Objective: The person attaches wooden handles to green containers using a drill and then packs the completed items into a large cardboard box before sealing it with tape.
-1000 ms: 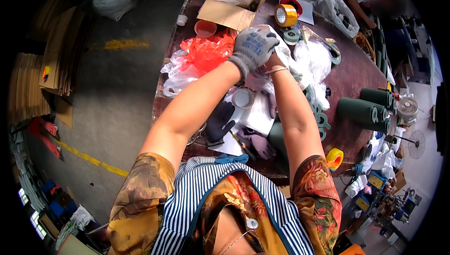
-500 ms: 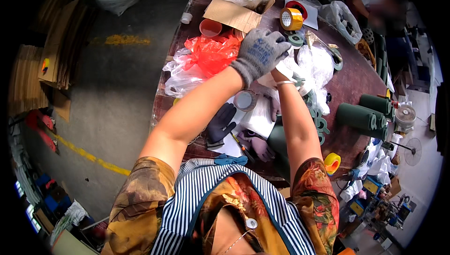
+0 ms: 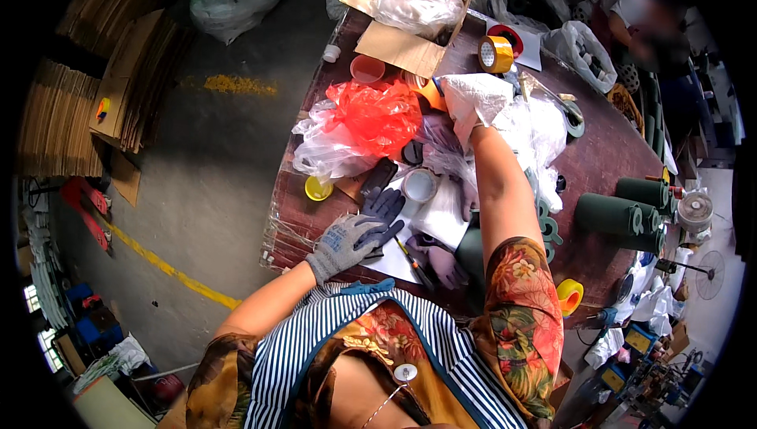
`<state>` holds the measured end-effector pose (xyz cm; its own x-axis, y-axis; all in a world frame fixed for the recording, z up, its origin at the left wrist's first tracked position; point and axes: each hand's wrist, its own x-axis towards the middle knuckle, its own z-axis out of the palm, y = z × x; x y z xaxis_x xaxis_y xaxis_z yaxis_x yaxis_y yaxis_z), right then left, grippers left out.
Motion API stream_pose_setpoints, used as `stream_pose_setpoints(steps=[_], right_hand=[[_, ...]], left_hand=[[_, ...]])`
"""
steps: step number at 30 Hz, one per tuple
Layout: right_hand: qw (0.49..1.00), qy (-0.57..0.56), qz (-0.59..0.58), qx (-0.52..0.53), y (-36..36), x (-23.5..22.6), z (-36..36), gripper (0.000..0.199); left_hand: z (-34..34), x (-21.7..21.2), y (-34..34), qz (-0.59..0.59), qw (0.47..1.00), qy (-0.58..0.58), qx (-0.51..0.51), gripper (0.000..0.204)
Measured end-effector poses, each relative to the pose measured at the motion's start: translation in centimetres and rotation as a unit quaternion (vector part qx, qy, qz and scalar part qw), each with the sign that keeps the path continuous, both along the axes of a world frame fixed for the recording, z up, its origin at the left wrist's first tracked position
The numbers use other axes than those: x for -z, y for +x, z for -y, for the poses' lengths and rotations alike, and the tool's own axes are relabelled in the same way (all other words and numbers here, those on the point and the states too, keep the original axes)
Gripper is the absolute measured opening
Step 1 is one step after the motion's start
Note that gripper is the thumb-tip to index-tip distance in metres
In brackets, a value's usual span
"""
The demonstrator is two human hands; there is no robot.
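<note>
My left hand (image 3: 344, 244), in a grey knitted glove, rests at the near edge of the table beside dark work gloves (image 3: 385, 202). Its fingers stretch out, touching or just over the dark gloves. My right hand reaches far across the table, its fingers hidden by a white crumpled sheet or cloth (image 3: 475, 96); its grip cannot be seen. Just left of that white piece lies something orange (image 3: 428, 93). A red plastic bag (image 3: 377, 117) and a clear bag (image 3: 330, 145) lie left of my right arm. A tape roll (image 3: 419, 185) sits between the dark gloves and my right forearm.
An open carton (image 3: 402, 49) stands at the far edge, near a roll of orange-brown tape (image 3: 495, 54). Dark green cylinders (image 3: 607, 214) lie on the right, with yellow tape (image 3: 569, 296) nearer. A yellow lid (image 3: 318, 188) lies left. Cardboard stacks (image 3: 59, 121) stand beyond the aisle.
My left hand has drawn back from beside my right hand to the dark gloves at the near edge. The right hand stays far out, now behind the white piece. The view has shifted slightly.
</note>
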<state>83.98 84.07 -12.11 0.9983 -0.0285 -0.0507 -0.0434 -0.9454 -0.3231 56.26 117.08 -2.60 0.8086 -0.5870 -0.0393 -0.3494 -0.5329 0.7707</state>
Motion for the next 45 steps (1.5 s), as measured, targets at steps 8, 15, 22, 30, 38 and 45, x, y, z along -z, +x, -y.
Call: stream_pose_setpoints(steps=[8,15,22,30,38,45], right_hand=[[0.997,0.036,0.036,0.056,-3.0,-2.3,1.5,0.030],[0.986,0.037,0.099,0.127,-15.9,-2.2,2.3,0.031],[0.988,0.053,0.002,0.144,-13.9,-6.5,-1.0,0.031],[0.951,0.199,-0.055,0.229,-5.8,-0.3,-2.8,0.057],[0.923,0.205,0.246,0.215,-6.1,7.3,0.8,0.032],[0.979,0.056,0.122,0.156,-6.8,1.5,-4.6,0.035]], left_hand=[[1.6,-4.8,1.2,0.007,0.998,-0.060,0.015,0.041],[3.4,-2.7,0.6,-0.146,0.954,-0.233,-0.119,0.038],[0.0,-3.2,-3.0,-0.363,0.901,-0.203,-0.122,0.034],[-8.5,-0.2,-8.1,-0.293,0.906,-0.202,-0.229,0.034],[-9.4,1.6,-9.8,-0.438,0.793,-0.283,-0.315,0.041],[-7.2,1.5,-9.0,-0.396,0.846,-0.250,-0.254,0.042]])
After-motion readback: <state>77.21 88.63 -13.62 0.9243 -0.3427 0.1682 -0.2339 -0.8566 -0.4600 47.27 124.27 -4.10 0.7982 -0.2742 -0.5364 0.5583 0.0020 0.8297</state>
